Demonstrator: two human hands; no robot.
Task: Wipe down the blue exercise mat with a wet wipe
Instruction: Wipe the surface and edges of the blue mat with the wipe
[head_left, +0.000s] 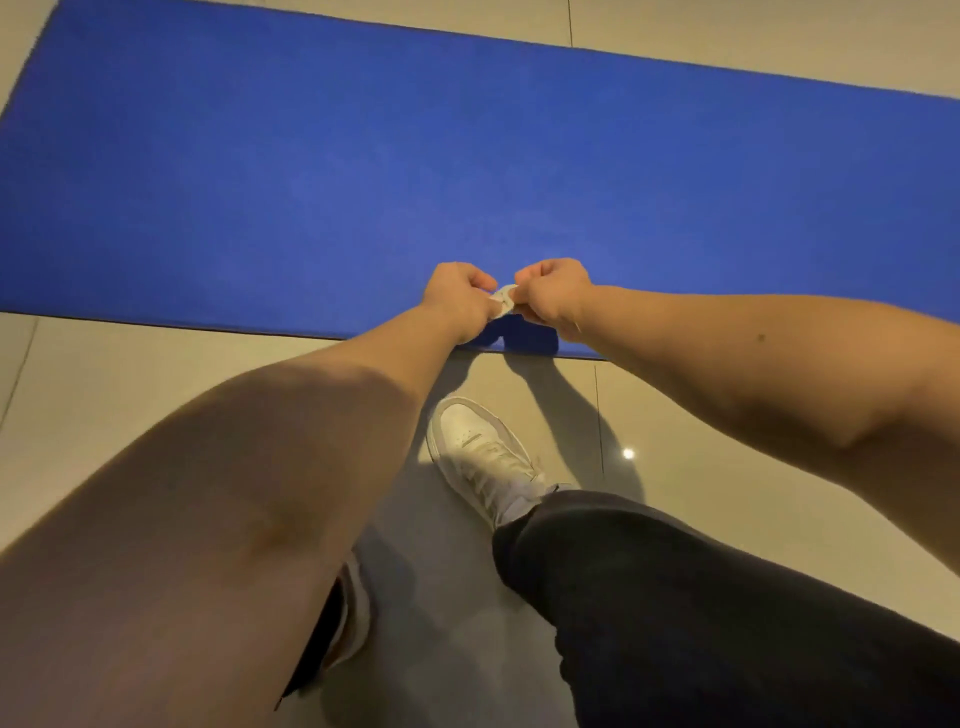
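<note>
Wet wipe (503, 300) | pinched by left grip (457, 296) and right grip (553, 291) | over blue mat (311, 156) edge

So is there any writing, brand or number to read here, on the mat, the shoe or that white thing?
None can be read. The blue mat is plain, the white shoe shows no legible logo, and the white wipe pinched between the left hand and right hand is too small to show print.

Left hand (457, 296) and right hand (553, 291) pinch a small white wet wipe (503, 300) above the blue exercise mat's (311, 171) near edge.
</note>
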